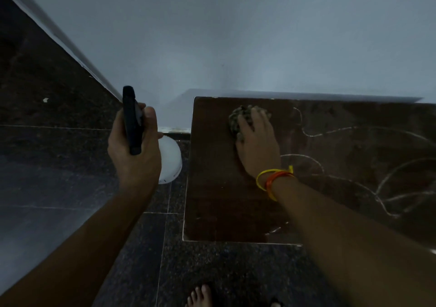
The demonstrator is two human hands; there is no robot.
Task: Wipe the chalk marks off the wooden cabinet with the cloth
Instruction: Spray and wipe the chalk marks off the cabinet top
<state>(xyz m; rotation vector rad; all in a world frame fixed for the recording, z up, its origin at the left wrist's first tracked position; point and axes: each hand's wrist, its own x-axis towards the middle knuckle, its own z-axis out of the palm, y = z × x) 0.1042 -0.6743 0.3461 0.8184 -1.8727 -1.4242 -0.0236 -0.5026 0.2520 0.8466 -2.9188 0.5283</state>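
The dark wooden cabinet top [217,188] fills the right half of the view. White chalk marks [387,179] curl across its right part; the left part looks bare. My right hand [257,146] presses a bunched, patterned cloth [238,118] flat on the cabinet near its back left corner, fingers spread over it. Yellow and orange bands circle that wrist. My left hand [134,151] is raised over the floor left of the cabinet, closed around a dark phone [133,120] held upright.
A white round container [171,158] stands on the dark tiled floor [70,177] just left of the cabinet, partly behind my left hand. A pale wall [212,35] runs behind. My bare toes [200,295] show at the bottom edge.
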